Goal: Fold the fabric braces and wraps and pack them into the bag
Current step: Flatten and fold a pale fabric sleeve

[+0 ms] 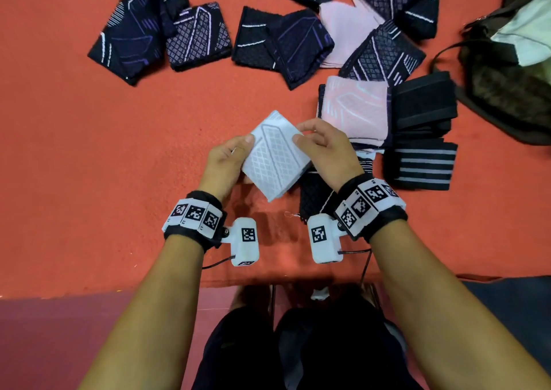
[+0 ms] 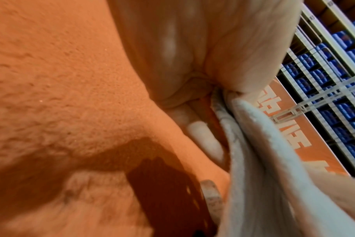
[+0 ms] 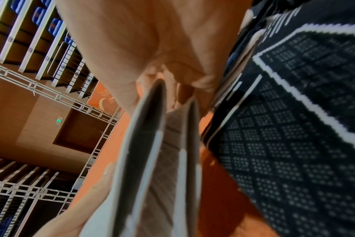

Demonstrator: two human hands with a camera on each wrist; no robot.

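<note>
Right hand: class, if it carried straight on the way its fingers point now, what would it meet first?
The right hand already pinches the white folded brace, fingers pointing toward the left hand. Going on, it would probably press through the brace into that hand; depth is unclear.

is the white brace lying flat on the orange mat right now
No, both the left hand and the right hand hold the folded white brace up off the orange mat.

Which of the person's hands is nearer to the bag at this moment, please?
Right. The right hand grips the white brace on the side toward the bag; the left hand grips its far side, further away.
</note>
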